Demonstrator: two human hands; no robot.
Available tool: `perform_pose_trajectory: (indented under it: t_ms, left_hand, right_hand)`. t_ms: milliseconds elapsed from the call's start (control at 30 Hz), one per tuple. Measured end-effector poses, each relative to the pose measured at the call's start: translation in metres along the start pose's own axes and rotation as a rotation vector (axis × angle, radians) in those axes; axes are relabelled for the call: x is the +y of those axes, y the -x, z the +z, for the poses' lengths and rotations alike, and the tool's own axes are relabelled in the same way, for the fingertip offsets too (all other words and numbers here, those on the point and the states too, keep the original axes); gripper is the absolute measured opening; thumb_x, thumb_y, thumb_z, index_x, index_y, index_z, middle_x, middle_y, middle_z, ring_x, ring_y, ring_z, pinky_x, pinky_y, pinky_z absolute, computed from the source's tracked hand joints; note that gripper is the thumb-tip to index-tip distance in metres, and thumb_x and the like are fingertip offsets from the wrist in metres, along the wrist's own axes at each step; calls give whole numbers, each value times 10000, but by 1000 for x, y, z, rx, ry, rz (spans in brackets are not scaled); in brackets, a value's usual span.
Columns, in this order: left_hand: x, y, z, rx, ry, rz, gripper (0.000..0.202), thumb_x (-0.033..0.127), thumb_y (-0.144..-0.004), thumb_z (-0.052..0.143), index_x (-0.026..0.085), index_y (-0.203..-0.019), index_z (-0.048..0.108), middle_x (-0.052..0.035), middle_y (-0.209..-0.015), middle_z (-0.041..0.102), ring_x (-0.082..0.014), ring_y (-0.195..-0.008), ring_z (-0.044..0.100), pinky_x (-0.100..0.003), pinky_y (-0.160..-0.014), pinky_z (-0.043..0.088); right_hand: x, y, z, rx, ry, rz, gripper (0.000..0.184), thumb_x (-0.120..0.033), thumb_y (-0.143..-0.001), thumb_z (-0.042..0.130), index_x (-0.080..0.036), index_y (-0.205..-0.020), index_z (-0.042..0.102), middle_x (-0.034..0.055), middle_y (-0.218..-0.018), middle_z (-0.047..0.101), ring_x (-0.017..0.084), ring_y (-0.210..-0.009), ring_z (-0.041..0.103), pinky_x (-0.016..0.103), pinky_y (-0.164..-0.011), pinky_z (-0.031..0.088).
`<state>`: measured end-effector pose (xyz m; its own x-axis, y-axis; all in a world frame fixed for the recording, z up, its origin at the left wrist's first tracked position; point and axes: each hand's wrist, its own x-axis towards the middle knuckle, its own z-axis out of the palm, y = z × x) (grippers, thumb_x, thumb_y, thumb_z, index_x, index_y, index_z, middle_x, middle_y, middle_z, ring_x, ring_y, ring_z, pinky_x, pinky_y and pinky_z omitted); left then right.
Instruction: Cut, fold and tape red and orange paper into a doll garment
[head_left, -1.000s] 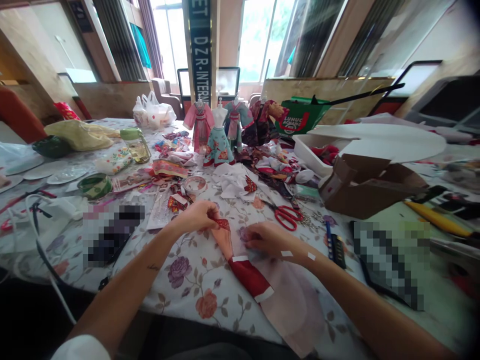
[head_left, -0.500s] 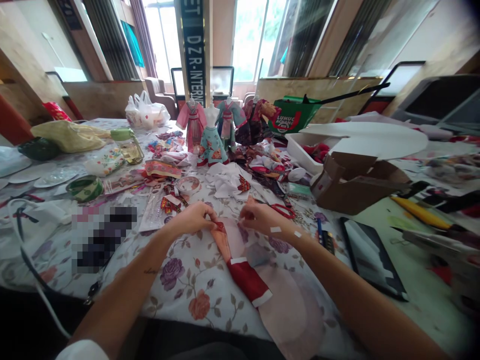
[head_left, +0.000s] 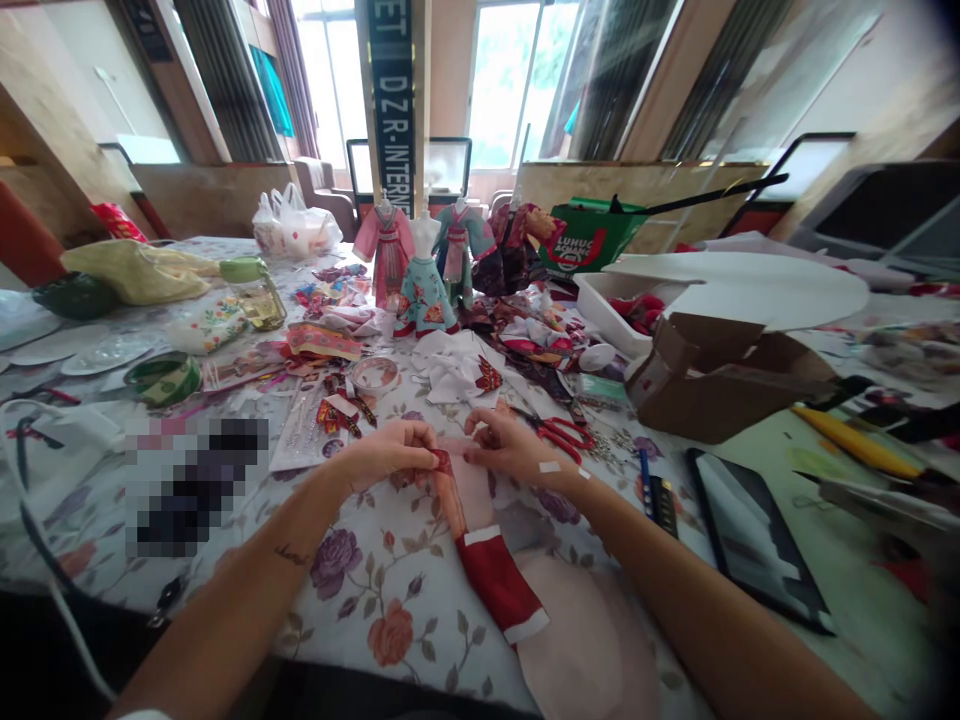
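My left hand [head_left: 391,450] pinches the top end of a narrow red-and-orange fabric strip [head_left: 450,500] between thumb and fingertips. This strip runs along the edge of a sheer pale pink fabric [head_left: 577,630], which spreads down to the table's front edge. Farther down the same edge lies a dark red fabric piece [head_left: 499,585] with white ends. Just right of the left hand, my right hand [head_left: 504,445] has its fingers curled in at the top of the sheer fabric and appears to grip it. Red-handled scissors [head_left: 566,436] lie beyond the right wrist.
Several small dress forms in robes, one with a turquoise skirt [head_left: 426,290], stand behind fabric scraps. On the right are a cardboard box [head_left: 720,385], a black tablet [head_left: 757,540] and a blue pen [head_left: 645,480]. Green tape [head_left: 163,378] and a bottle [head_left: 259,300] are left.
Both hands have shifted slightly, the right fingers moving left toward the left hand. The top of the strip has moved a little with the left hand. More of the scissors shows.
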<state>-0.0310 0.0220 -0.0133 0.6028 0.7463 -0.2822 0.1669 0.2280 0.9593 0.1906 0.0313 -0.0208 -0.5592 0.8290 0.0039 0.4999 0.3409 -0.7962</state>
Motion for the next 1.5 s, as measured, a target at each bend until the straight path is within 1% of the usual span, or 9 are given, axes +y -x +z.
perform_pose_trajectory:
  t_ms: [67,233,333,500,667,933,1000,1167,1500]
  left_hand:
    - [0,0,-1,16,14,-7,186,266,-705,677,160,-768,537,36,-546,604,-55,-434,502,-149,-406,338]
    - [-4,-1,-5,-27,-2,-82,231,334,-696,711,137,-792,636,5,-621,650,-65,-490,546,-168,-451,371]
    - [-6,-3,-6,-38,0,-93,238,349,-693,719,135,-774,654,6,-611,652,-60,-487,539,-167,-456,366]
    - [-9,-5,-7,-39,60,-72,247,344,-677,737,131,-772,656,-5,-655,671,-76,-537,577,-170,-495,404]
    - [-11,-7,-11,-78,120,-94,276,320,-651,763,127,-809,645,-24,-752,693,-91,-598,618,-194,-591,468]
    - [-9,-8,-14,-153,155,-135,259,297,-670,752,131,-805,607,-53,-805,711,-116,-678,657,-200,-626,476]
    - [-7,-7,-14,-159,166,-133,251,289,-665,753,130,-794,607,-50,-805,710,-111,-671,652,-206,-643,482]
    - [-1,-5,-13,-176,154,-142,258,273,-643,759,129,-789,602,-32,-772,694,-93,-630,626,-198,-627,475]
    - [-12,-10,-22,-277,136,-89,300,234,-625,778,140,-861,618,-39,-827,693,-125,-748,640,-223,-703,483]
  right_hand:
    - [1,0,-3,-70,-74,-27,199,-294,-819,537,-177,-976,500,-80,-584,402,84,-520,377,178,-472,310]
    - [9,-1,-7,-209,-190,-53,180,-271,-810,517,-133,-836,628,9,-699,582,110,-621,531,202,-550,415]
    - [15,-1,-12,-306,-293,-20,223,-233,-783,499,-122,-905,649,19,-698,623,126,-626,588,220,-576,451]
    - [19,-3,-20,-458,-546,34,287,-251,-768,618,-125,-1025,608,39,-834,653,118,-727,599,214,-660,448]
    - [20,-6,-20,-427,-488,45,337,-403,-811,628,-140,-1015,573,19,-793,622,109,-685,568,213,-626,433]
    - [18,-10,-18,-382,-346,-9,378,-497,-781,629,-129,-859,594,-3,-708,560,104,-610,533,220,-578,424]
    - [16,-11,-20,-369,-304,-46,355,-478,-783,635,-127,-834,612,22,-775,567,124,-685,547,238,-630,437]
    - [10,-13,-24,-319,-171,-200,261,-396,-818,627,-136,-824,653,108,-1190,499,200,-1021,528,285,-800,433]
    - [11,-13,-27,-428,-195,-202,297,-421,-873,550,-142,-898,646,116,-1272,488,218,-1108,519,320,-890,405]
